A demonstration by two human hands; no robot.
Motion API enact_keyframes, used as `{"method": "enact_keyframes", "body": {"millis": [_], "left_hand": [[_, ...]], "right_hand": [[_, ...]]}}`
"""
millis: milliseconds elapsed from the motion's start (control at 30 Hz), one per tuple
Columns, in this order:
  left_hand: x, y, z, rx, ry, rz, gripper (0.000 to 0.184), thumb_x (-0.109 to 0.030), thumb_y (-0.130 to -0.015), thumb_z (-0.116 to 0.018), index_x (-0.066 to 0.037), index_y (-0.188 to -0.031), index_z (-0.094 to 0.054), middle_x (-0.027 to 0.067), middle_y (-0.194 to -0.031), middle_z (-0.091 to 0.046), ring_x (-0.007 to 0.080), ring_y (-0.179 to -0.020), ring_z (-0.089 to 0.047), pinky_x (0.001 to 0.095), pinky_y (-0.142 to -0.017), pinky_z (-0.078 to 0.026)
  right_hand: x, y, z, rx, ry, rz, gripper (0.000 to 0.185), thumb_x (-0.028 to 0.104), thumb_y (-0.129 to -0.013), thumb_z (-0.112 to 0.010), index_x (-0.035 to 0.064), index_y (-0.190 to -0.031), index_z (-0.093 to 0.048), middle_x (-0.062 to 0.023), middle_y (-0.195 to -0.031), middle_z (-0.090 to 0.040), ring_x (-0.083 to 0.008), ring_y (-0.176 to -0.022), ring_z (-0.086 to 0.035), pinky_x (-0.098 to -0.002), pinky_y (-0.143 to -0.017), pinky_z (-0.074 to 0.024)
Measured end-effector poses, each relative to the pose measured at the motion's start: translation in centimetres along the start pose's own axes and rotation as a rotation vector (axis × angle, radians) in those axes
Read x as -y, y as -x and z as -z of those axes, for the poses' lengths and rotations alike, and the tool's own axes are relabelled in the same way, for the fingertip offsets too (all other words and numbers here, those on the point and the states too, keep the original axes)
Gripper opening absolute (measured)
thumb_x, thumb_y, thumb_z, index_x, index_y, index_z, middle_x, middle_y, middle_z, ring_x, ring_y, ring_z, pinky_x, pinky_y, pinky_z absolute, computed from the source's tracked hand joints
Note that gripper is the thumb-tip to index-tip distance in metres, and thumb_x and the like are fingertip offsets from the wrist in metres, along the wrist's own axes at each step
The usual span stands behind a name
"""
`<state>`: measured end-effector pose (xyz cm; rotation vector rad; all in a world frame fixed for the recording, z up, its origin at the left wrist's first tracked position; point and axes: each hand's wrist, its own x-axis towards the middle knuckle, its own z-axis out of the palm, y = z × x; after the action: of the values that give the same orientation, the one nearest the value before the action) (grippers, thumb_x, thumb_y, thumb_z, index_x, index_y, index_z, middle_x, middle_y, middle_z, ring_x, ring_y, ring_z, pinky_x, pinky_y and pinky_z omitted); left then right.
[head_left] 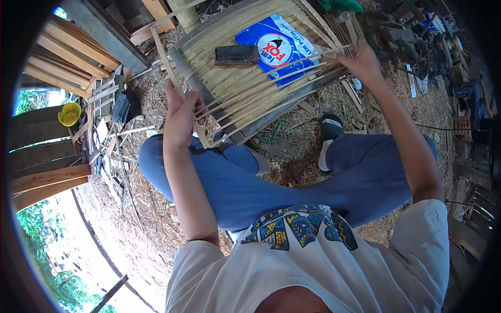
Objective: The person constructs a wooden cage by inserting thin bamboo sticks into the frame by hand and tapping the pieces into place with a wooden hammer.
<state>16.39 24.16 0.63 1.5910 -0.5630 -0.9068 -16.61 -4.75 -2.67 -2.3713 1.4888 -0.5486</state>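
Observation:
A light wooden frame with several thin slats (pixel 261 86) is tilted over a low wooden table (pixel 209 78). My left hand (pixel 181 112) is closed around the frame's flat side strip (pixel 168 62), near its lower corner. At the far end of the slats, my right hand (pixel 361 63) pinches a slat tip between thumb and fingers. Under the slats lies a blue and white glue packet (pixel 308 41) printed "lem FOX". Beside the packet rests a dark rectangular block (pixel 229 55) whose kind I cannot make out.
Loose wood strips (pixel 355 96) lie by the table's right side. A yellow container (pixel 69 114) and wood scraps (pixel 107 130) are at the left. Stacked boards (pixel 73 52) stand at the upper left. Shavings cover the ground (pixel 146 193) around my legs.

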Motion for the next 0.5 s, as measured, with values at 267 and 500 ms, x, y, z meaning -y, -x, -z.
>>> {"method": "enact_keyframes", "body": {"millis": [267, 500], "left_hand": [[0.7, -0.6, 2.1, 0.266, 0.114, -0.045, 0.097, 0.000, -0.087, -0.058, -0.014, -0.160, 0.005, 0.0076, -0.100, -0.056, 0.0119, -0.079, -0.055, 0.0271, -0.062, -0.049], [-0.2, 0.4, 2.0, 0.291, -0.006, -0.066, 0.109, 0.008, -0.082, -0.062, -0.014, -0.159, 0.011, 0.0130, -0.108, -0.056, 0.0117, -0.079, -0.056, 0.0281, -0.067, -0.052]], "right_hand": [[0.2, -0.2, -0.1, 0.003, -0.129, -0.141, 0.071, 0.053, -0.066, -0.086, -0.0078, -0.095, -0.063, -0.0264, -0.093, -0.067, -0.0340, -0.087, -0.069, -0.0426, -0.076, -0.0534], [-2.7, -0.6, -2.4, 0.056, -0.222, -0.230, 0.070, 0.043, -0.067, -0.087, -0.0096, -0.106, -0.061, -0.0250, -0.099, -0.068, -0.0305, -0.092, -0.068, -0.0410, -0.079, -0.0528]]}}
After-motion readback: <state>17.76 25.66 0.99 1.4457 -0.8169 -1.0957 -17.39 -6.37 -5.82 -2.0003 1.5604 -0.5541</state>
